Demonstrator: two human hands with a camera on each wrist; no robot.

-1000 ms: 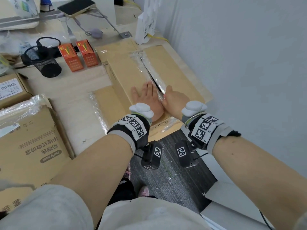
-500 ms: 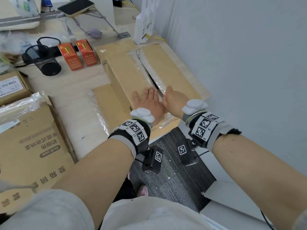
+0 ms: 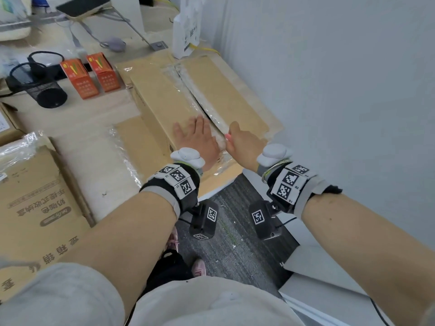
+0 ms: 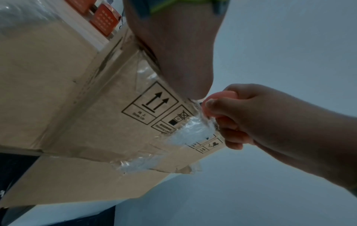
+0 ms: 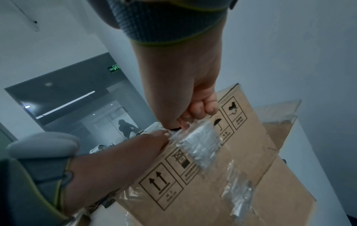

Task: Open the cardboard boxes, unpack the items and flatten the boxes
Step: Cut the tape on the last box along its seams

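— So where was the box (image 3: 164, 100) at that moment?

— It lay on the desk (image 3: 89, 147) against the wall (image 3: 329, 90), the two orange cartons (image 3: 90, 75) just beside its far corner. My left hand (image 3: 197, 140) pressed flat on the near flap, fingers straight and slightly apart.

— And your right hand (image 3: 243, 143)?

— Beside the left, over the middle seam, fingers curled and pinching the clear tape (image 4: 195, 130) at the box's near edge.

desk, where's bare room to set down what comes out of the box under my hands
One bare strip of desk runs between the orange boxes and mesh pen cup behind and the printed carton in front. It continues toward you between that carton and the flattened flap. The back is crowded; the taped box fills the wall side.
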